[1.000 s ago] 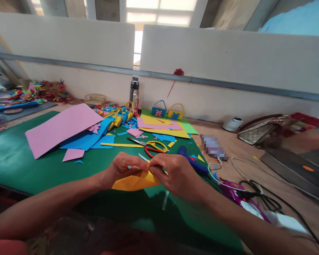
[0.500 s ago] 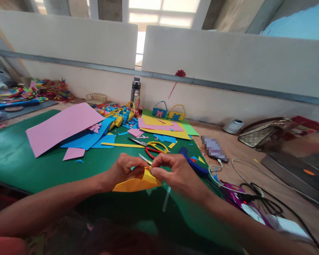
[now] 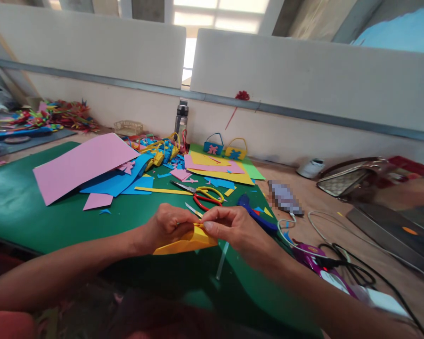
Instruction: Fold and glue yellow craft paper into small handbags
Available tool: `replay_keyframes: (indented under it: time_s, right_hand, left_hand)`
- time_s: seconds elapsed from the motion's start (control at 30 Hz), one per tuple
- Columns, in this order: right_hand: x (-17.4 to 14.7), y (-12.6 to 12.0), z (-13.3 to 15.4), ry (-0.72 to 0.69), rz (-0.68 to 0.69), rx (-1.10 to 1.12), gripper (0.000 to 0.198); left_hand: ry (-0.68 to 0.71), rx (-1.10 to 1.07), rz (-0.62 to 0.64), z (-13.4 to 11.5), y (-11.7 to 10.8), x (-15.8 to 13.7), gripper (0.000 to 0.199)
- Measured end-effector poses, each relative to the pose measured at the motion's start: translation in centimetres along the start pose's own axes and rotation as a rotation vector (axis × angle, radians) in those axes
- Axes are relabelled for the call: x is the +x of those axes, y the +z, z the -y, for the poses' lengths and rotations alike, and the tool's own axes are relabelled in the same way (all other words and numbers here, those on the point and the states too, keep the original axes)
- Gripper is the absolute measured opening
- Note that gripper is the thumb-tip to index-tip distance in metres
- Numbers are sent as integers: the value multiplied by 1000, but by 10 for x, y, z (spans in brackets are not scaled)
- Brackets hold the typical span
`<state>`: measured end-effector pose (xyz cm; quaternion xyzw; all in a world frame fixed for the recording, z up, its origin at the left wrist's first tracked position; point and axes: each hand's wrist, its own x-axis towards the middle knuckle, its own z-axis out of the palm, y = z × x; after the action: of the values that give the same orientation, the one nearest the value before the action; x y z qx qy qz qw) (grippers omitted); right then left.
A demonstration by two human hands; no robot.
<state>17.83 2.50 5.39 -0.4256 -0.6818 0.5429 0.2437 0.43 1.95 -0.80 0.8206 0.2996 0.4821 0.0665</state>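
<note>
While both hands meet near the middle of the view, a folded yellow piece (image 3: 187, 244) is held between them, hanging below the fingertips toward 7 o'clock. The left hand (image 3: 168, 227) lies along its upper edge from about 10 to 12 o'clock, forefinger reaching toward the other hand; those fingers are closed on the piece, though part of the grip is hidden. At its 1 o'clock corner, the right hand (image 3: 235, 228) pinches with thumb and forefinger together, the two sets of fingers practically touching there. Whether the piece's lower edge touches the green surface (image 3: 67, 226) cannot be told.

From the piece, a narrow blade (image 3: 193, 210) lies just beyond the fingers at 12 o'clock, with scissors (image 3: 207, 195) with red and yellow handles farther out, toward 12 to 1. A clear stick (image 3: 222, 261) sits at 4 o'clock, near the right hand. A dark blue tool (image 3: 257, 215) is at 2 to 3 o'clock, a large pink sheet (image 3: 86, 165) at 10, and a yellow strip (image 3: 162, 190) at 11. Two small bags, one blue (image 3: 213, 148) and one yellow (image 3: 235, 150), stand at about 12 to 1 o'clock, against the wall.
</note>
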Motion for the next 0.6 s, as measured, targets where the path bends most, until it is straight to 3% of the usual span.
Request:
replay_keyframes:
  time_s: [0.37, 0.6]
  right_hand:
    - [0, -4, 6, -24, 2, -132, 10]
    - [-3, -4, 9, -130, -33, -331, 13]
  left_hand:
    - [8, 25, -6, 2, 3, -3, 27]
    - [22, 78, -42, 2, 5, -3, 30]
